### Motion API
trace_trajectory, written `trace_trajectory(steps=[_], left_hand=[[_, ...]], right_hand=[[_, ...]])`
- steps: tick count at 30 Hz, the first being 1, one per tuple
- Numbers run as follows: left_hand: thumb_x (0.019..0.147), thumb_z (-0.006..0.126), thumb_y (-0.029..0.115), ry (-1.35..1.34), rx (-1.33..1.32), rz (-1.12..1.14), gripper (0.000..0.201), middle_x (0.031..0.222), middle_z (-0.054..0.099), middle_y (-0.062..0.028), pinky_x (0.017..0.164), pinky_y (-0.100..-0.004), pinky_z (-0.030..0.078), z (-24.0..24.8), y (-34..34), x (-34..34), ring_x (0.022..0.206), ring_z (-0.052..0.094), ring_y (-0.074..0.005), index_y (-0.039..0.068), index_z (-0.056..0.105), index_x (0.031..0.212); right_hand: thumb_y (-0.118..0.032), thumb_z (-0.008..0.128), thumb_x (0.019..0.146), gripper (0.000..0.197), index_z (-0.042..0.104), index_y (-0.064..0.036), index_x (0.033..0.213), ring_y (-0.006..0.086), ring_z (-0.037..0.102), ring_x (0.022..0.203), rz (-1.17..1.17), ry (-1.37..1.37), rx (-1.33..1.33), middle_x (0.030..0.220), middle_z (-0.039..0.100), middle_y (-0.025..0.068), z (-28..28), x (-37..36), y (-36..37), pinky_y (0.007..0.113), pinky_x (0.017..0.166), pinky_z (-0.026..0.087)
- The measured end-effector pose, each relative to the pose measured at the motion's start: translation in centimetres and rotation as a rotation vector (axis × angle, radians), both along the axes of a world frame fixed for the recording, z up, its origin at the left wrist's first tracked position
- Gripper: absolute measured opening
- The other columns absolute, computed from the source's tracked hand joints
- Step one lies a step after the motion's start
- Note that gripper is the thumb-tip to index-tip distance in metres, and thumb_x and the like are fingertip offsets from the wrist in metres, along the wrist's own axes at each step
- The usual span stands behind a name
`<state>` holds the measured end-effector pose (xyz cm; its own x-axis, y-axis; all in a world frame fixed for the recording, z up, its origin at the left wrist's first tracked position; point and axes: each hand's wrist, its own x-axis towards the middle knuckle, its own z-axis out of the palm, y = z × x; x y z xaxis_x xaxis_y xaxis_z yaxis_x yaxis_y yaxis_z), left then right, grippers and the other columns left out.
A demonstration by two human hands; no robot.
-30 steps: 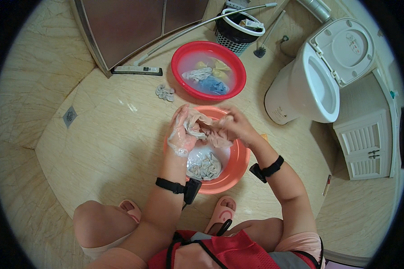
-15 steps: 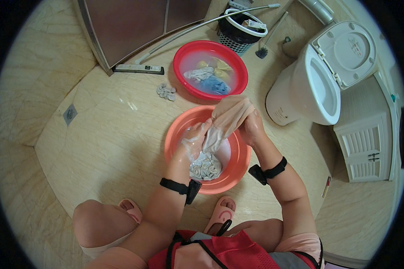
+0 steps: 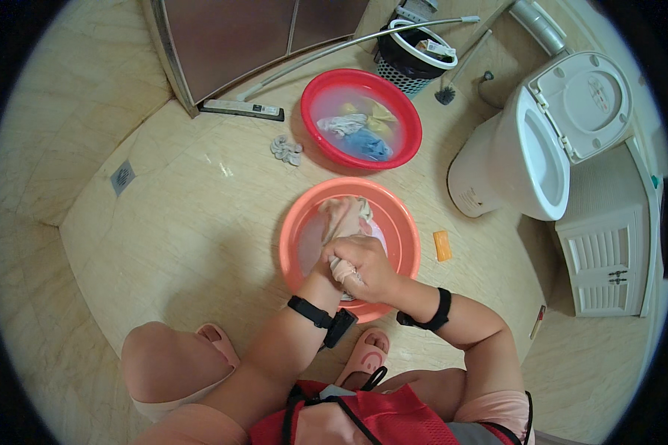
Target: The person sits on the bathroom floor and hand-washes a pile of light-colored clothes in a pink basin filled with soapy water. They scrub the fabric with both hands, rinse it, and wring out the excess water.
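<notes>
Over the orange basin (image 3: 295,215), my two hands are pressed together around a wet, pale beige-pink cloth (image 3: 344,215). My right hand (image 3: 369,261) is closed in a fist, and a twisted bit of cloth sticks out on its near side. My left hand (image 3: 326,268) lies against it and grips the same cloth; most of its fingers are hidden behind the right hand. The far part of the cloth hangs bunched in the basin above whitish, soapy water. Another light cloth at the basin's near side is almost wholly covered by my hands.
A red basin (image 3: 309,126) beyond holds cloudy water with blue, white and yellow cloths. An orange bar (image 3: 442,245), grey crumpled cloth (image 3: 286,150), floor squeegee (image 3: 242,110), bin (image 3: 401,73), toilet brush (image 3: 445,95) and toilet (image 3: 484,167) stand or lie around. A floor drain (image 3: 122,178) is left.
Both hands have come together and lowered the cloth, which was spread between them. My right hand moved left and nearer, uncovering the orange bar. The whole view has shifted slightly.
</notes>
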<state>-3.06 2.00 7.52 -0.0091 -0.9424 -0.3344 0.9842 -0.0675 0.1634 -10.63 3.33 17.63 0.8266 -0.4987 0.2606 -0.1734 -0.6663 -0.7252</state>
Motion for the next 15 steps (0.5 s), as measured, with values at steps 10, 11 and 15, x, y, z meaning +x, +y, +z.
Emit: trace_trajectory(steps=[10, 11, 15], left_hand=[[0.094, 0.051, 0.031, 0.231, -0.477, -0.124, 0.018, 0.103, 0.062, 0.0026, 0.085, -0.0336, 0.049, -6.6, -0.3, 3.3, 0.099, 0.059, -0.0139, 0.021, 0.057, 0.108], [0.094, 0.05, 0.031, 0.237, -0.401, -0.046, 0.016, 0.101, 0.06, 0.0024, 0.084, -0.0329, 0.049, -6.2, -0.3, 1.9, 0.097, 0.058, -0.0135, 0.021, 0.056, 0.106], [0.096, 0.047, 0.033, 0.055, 0.238, -0.038, 0.018, 0.085, 0.053, 0.0027, 0.072, -0.0297, 0.047, 2.8, -0.2, -2.4, 0.083, 0.054, -0.0116, 0.017, 0.053, 0.089]], right_hand=[[-0.015, 0.057, 0.076, 0.009, 0.06, -0.0071, 0.075, 0.0355, 0.06, 0.06, -0.222, -0.021, -0.311, 0.067, 0.059, 0.0166, -1.6, 2.4, 0.6, 0.041, 0.055, 0.049], [-0.016, 0.057, 0.076, 0.009, 0.06, -0.0073, 0.077, 0.0361, 0.06, 0.06, -0.097, -0.081, -0.328, 0.068, 0.059, 0.0178, -1.7, 2.0, 1.1, 0.042, 0.053, 0.048], [-0.021, 0.063, 0.07, 0.014, 0.06, -0.01, 0.078, 0.0308, 0.062, 0.063, -0.537, 0.288, -0.209, 0.068, 0.061, 0.0127, -6.6, -3.7, -6.5, 0.044, 0.056, 0.049]])
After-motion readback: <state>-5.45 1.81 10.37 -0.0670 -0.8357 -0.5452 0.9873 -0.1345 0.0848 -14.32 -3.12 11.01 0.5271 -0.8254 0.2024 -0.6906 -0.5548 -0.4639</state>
